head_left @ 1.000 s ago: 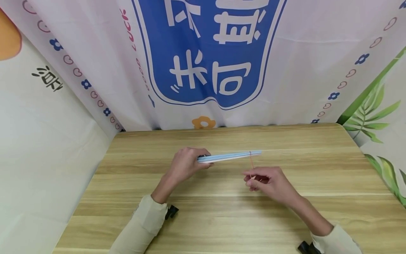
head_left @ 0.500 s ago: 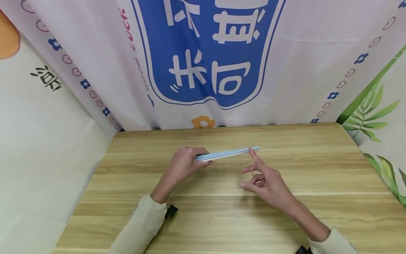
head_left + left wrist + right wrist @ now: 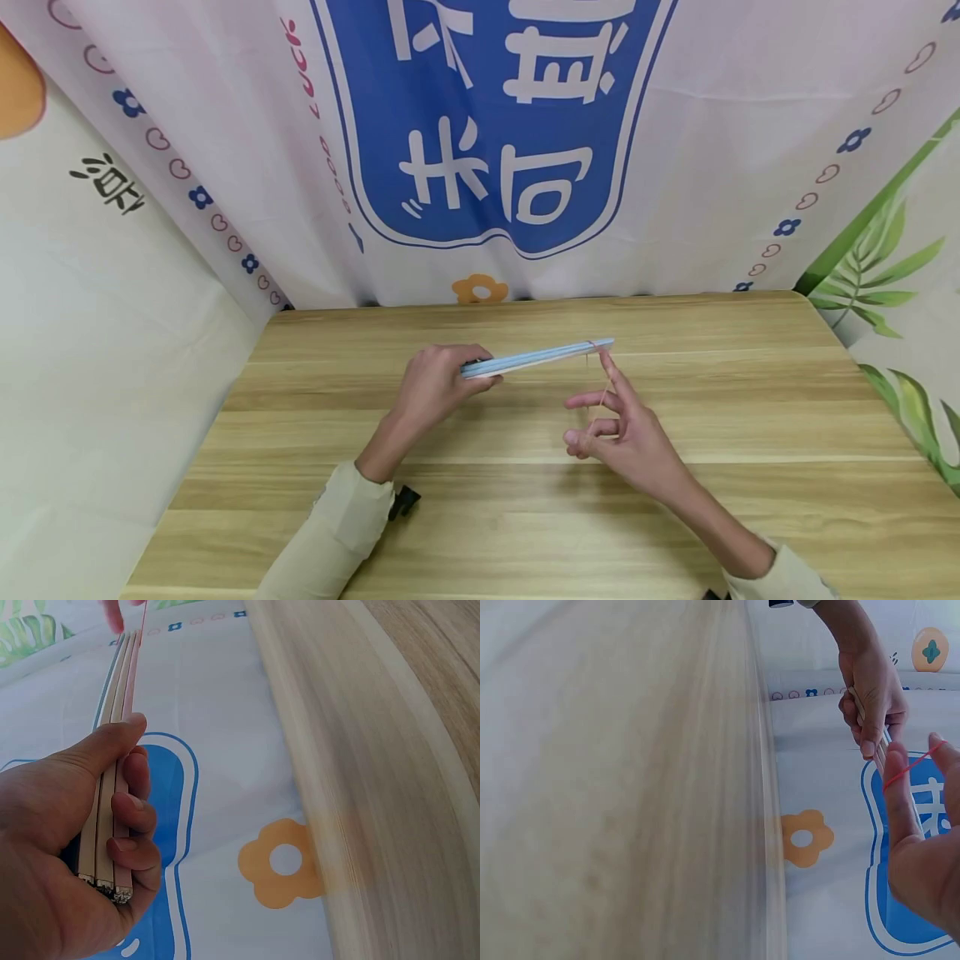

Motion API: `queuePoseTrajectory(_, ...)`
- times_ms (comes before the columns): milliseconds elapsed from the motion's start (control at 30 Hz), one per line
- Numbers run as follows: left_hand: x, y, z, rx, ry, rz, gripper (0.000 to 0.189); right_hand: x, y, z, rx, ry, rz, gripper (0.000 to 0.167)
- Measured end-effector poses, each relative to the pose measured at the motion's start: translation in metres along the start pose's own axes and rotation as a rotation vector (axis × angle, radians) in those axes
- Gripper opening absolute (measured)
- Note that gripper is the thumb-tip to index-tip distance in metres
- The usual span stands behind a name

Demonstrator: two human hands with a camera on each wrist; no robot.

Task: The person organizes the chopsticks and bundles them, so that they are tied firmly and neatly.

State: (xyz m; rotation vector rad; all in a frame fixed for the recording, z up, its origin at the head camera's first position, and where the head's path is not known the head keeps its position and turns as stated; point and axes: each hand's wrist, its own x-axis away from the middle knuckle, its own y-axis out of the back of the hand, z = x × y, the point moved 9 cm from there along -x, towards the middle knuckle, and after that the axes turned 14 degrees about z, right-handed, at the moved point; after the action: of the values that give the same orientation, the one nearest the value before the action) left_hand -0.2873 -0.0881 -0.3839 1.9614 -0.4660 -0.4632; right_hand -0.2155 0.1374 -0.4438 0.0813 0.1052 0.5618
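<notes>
My left hand grips a bundle of long, slim, flat-sided sticks, light blue on top in the head view. From the left wrist camera the sticks look wood-coloured and pinkish, with squared ends below the palm and fingers wrapped round them. The bundle tilts up toward its right end. There, the index fingertip of my right hand comes up to the sticks. A thin red rubber band stretches between the spread, mostly straight fingers of the right hand, and part of it crosses the bundle near the far end.
Under both hands lies a wood-grain table. Behind its back edge hangs a white cloth with a blue printed panel and orange flower. A black wrist device shows beside the left sleeve.
The right hand has opened from a pinch on the band, its index finger reaching up to the bundle's end and shifting slightly right. The bundle's right end has risen; the left hand barely moved.
</notes>
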Motion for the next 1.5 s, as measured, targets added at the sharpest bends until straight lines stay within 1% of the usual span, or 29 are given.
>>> queuePoseTrajectory(67,0.000,0.000,-0.001,-0.011,-0.004,-0.005,0.019,0.000,-0.001,-0.002,-0.044,-0.022,0.018,0.112)
queuePoseTrajectory(233,0.000,-0.001,-0.003,-0.038,-0.014,-0.010,0.019,0.000,0.001,-0.007,-0.100,-0.067,0.066,0.097)
queuePoseTrajectory(400,0.001,0.000,-0.005,-0.035,-0.039,-0.012,0.020,-0.002,0.006,-0.012,-0.239,-0.076,0.094,0.085)
queuePoseTrajectory(500,0.002,0.001,-0.006,-0.034,-0.064,-0.014,0.020,-0.003,0.007,-0.015,-0.334,-0.060,0.107,0.081)
queuePoseTrajectory(600,0.002,0.003,-0.006,-0.034,-0.089,-0.016,0.019,-0.004,0.008,-0.016,-0.404,-0.040,0.108,0.080)
queuePoseTrajectory(767,0.003,0.005,-0.007,-0.016,-0.123,-0.020,0.018,-0.004,0.010,-0.012,-0.535,0.035,0.140,0.079)
queuePoseTrajectory(867,0.003,0.007,-0.009,-0.006,-0.154,-0.028,0.019,-0.004,0.012,-0.011,-0.592,0.065,0.158,0.078)
queuePoseTrajectory(1000,0.003,0.008,-0.010,0.008,-0.183,-0.017,0.021,-0.004,0.014,-0.013,-0.622,0.088,0.174,0.066)
queuePoseTrajectory(1133,0.004,0.008,-0.009,0.017,-0.192,0.008,0.022,-0.004,0.017,-0.011,-0.643,0.129,0.208,0.053)
queuePoseTrajectory(1267,0.004,0.008,-0.010,0.021,-0.200,0.025,0.023,-0.004,0.020,-0.008,-0.652,0.152,0.227,0.048)
queuePoseTrajectory(1400,0.005,0.009,-0.010,0.020,-0.204,0.040,0.021,-0.004,0.024,-0.003,-0.649,0.167,0.225,0.046)
queuePoseTrajectory(1500,0.004,0.007,-0.012,0.013,-0.206,0.061,0.021,-0.004,0.027,-0.003,-0.610,0.147,0.207,0.046)
